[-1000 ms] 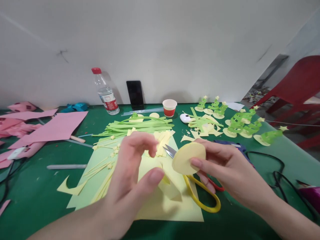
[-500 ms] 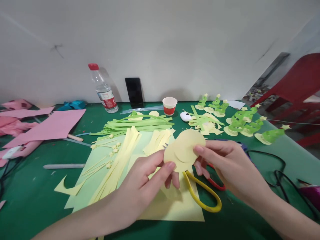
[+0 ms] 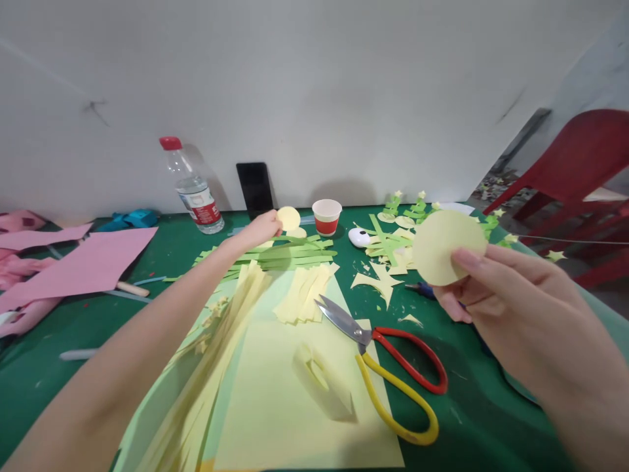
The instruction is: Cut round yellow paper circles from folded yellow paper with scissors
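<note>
Head view: left hand [image 3: 265, 227] pinching far paper disc [image 3: 289, 218], right hand [image 3: 521, 295] pinching near disc [image 3: 439, 241], both facing camera.

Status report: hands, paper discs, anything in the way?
Left hand stretched out, holding a pale-yellow round paper disc. Right hand pinching another pale-yellow round paper disc. Red-and-yellow-handled metal scissors lying clear of both hands.

The left grip [image 3: 265, 227] is showing as a bare hand, and its slim, smooth-outlined, sleeveless forearm [image 3: 135, 331] is tapering toward the wrist. The right grip [image 3: 528, 298] is likewise appearing bare, its rounded thumb [image 3: 476, 262] broadening into an uncovered wrist [image 3: 587, 393].
</note>
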Tool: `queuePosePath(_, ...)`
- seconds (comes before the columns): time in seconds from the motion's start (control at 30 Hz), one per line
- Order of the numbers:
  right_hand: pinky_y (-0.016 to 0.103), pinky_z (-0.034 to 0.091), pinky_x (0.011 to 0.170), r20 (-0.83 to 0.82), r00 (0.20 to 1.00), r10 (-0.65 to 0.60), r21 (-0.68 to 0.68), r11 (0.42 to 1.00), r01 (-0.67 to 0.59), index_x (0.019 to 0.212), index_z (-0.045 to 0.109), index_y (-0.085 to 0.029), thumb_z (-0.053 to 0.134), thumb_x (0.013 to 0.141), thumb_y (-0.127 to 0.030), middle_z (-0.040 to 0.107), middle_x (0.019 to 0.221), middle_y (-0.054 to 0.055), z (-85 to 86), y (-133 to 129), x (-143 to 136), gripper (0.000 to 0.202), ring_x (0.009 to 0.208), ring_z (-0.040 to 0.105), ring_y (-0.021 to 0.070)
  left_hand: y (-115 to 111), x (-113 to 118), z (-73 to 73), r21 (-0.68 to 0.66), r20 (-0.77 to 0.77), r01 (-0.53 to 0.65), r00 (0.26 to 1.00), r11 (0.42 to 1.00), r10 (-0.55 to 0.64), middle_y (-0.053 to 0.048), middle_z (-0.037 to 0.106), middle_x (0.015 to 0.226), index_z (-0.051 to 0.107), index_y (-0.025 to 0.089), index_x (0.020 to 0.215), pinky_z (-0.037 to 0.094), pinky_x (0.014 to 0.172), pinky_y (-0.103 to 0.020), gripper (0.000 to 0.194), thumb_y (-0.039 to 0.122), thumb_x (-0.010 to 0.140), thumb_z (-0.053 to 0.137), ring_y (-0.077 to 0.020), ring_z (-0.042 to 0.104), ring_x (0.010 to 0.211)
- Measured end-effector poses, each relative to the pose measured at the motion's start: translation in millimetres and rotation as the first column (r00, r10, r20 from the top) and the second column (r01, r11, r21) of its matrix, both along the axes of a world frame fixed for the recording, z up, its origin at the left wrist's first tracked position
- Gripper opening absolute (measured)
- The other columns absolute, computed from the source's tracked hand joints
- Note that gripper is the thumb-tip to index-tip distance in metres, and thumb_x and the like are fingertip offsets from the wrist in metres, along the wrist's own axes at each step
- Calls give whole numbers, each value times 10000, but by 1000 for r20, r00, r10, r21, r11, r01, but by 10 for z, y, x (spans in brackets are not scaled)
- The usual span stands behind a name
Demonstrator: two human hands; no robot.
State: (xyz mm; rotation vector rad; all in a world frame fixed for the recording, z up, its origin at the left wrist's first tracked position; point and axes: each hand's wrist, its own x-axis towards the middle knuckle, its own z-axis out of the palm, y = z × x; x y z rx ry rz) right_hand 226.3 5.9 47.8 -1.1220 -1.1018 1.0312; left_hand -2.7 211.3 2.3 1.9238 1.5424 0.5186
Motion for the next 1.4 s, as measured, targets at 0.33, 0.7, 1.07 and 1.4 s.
queuePosePath(0.33,163,366,401,122,993,0,8,1000,-1,530,631,-254,639,732,-384,515,395,-51,-42,49,68,241,395,456,74,527,249,-198,-166,-555,87,815,982,-166,-76,546,1112,520,149,1107,494,776,-404,288,292,856,523,-220,567,937)
queuePosePath(0.7,163,367,442,180,983,23,-4,1000,-23,581,633,-250,609,764,-384,518,439,-50,-76,56,56,229,440,461,78,391,4,-182,14,-634,337,731,941,-253,-84,534,1139,516,157,1112,484,798,-414,281,285,862,514,-217,557,957)
queuePosePath(1.07,194,342,433,233,972,0,21,1000,-5,560,607,-217,602,766,-375,503,443,-41,-48,46,18,260,430,441,87,159,-165,-31,-231,-402,389,796,892,-452,-67,564,1080,541,142,1073,504,748,-380,265,295,858,519,-209,578,898)
queuePosePath(1.4,210,285,400,450,887,104,-1,993,-116,461,468,-180,526,803,-358,437,423,-35,11,46,-7,389,412,374,79,-430,-56,84,35,-211,358,915,933,-343,-87,539,1134,526,138,1091,446,848,-437,289,330,889,446,-236,536,1005)
